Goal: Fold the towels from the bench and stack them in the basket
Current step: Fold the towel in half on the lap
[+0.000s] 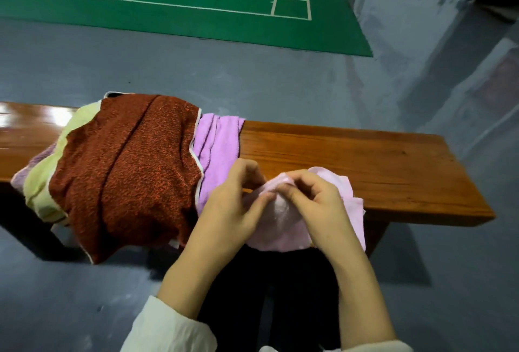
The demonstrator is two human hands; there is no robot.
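A small pale pink towel (283, 228) hangs bunched over the front edge of the wooden bench (365, 160). My left hand (233, 205) and my right hand (314, 200) both pinch its upper edge close together. To the left, a dark red towel (126, 169) drapes over the bench on top of a purple towel (216, 143), a pale yellow-green towel (42, 180) and a mauve one (36, 160). No basket is in view.
The bench's right half shows bare wood, and its left end is glossy. Grey floor lies around the bench. A green court mat (168, 0) with white lines lies beyond. A grey wall (449, 42) stands at the right.
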